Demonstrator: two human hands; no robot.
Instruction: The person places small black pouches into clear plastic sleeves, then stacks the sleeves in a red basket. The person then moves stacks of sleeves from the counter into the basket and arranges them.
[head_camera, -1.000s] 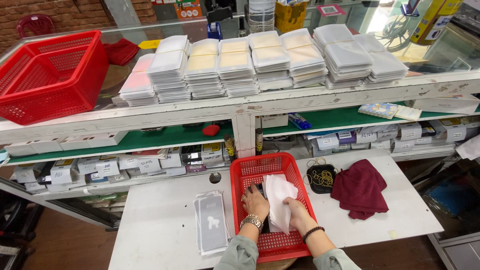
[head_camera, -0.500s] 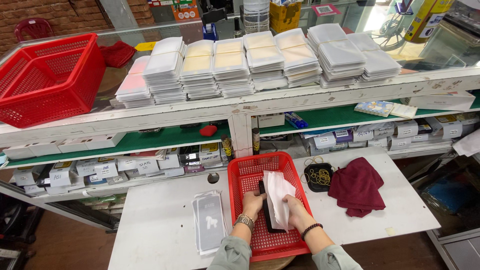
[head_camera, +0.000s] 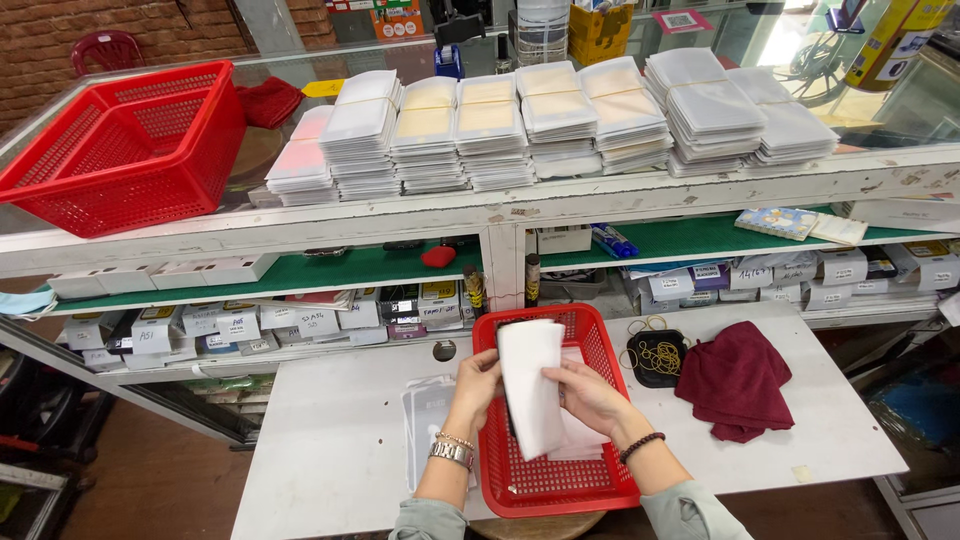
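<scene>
- White shelving unit (head_camera: 500, 215): spans the back of the view; its top level carries rows of stacked flat white packets (head_camera: 560, 120), and its green-lined lower level holds small labelled boxes (head_camera: 300, 320).
- White worktable (head_camera: 340, 440): stands in front of the shelving, below the head camera.
- Large red basket (head_camera: 120, 150): sits tilted at the left end of the top shelf.
- Small red basket (head_camera: 555, 480): rests on the table, directly under both hands; more white packets lie inside it.
- Dark red cloth (head_camera: 735, 380): lies crumpled on the table, right of the small basket.
- White packet (head_camera: 530, 385): held upright above the small basket, between the two hands.
- Clear plastic tray (head_camera: 428, 415): lies flat on the table, just left of the small basket.
- Black dish of rubber bands (head_camera: 657, 357): sits between the small basket and the cloth.
- Left hand (head_camera: 478, 378): fingers closed on the packet's left edge; watch on the wrist.
- Right hand (head_camera: 590, 395): fingers pinching the packet's right edge; bead bracelet on the wrist.
</scene>
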